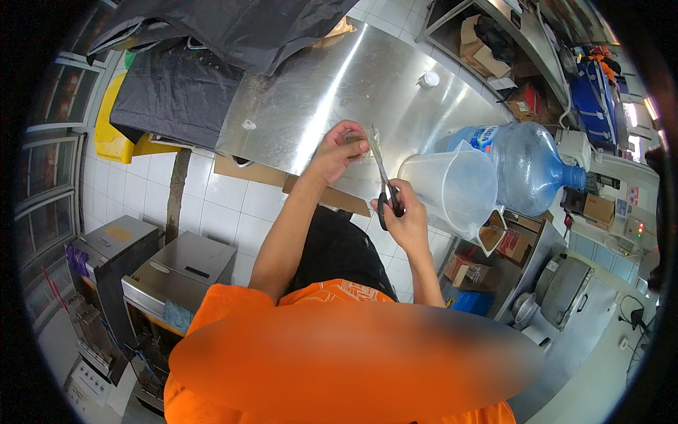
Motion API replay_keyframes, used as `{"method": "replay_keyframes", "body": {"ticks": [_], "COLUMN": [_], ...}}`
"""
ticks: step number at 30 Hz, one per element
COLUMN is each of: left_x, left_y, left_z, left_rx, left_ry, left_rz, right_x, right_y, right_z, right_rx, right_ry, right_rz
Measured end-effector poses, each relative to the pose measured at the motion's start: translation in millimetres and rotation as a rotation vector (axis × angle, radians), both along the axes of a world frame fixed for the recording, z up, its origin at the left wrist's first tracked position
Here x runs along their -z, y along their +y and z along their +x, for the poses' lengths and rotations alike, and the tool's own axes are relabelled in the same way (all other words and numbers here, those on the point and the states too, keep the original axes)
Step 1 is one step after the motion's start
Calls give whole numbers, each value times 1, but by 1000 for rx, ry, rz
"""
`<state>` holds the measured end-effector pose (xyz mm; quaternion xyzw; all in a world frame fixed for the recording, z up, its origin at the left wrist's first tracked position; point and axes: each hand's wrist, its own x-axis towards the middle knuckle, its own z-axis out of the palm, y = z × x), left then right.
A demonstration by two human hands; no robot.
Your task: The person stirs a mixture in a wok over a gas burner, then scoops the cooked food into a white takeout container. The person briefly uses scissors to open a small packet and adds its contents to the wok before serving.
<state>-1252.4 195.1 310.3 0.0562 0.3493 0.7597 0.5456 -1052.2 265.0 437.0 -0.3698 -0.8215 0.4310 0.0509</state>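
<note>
My right hand (pixel 407 214) grips the black handles of a pair of scissors (pixel 382 172), whose metal blades point away from me over the steel table (pixel 286 111). My left hand (pixel 341 151) pinches a small clear plastic piece (pixel 356 139), perhaps a packet, just left of the blades. Part of the plastic shows beside the blades; whether they touch it I cannot tell. A translucent plastic measuring jug (pixel 447 185) stands close to the right of the scissors.
Beyond the jug lies a large blue water bottle (pixel 529 159). A small white-topped container (pixel 429 79) is farther back on the table. Dark grey fabric (pixel 180 95) covers the left end. Metal appliances (pixel 185 270) stand at lower left, and shelves with cardboard boxes (pixel 479 47) at upper right.
</note>
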Motion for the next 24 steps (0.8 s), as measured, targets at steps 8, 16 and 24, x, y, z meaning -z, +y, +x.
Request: {"method": "replay_keyframes", "body": {"ticks": [8, 16, 24], "left_x": [10, 11, 27], "left_y": [-1, -7, -14], "left_z": [-9, -19, -30], "left_rx": [52, 133, 187], "left_ry": [0, 29, 88], "left_rz": [-9, -62, -86], "right_x": [15, 25, 38], "right_y": [4, 6, 3], "right_z": [-14, -29, -48], "right_rx": [12, 22, 32], "right_ry": [49, 82, 39], "right_rz": [-64, -185, -176]}}
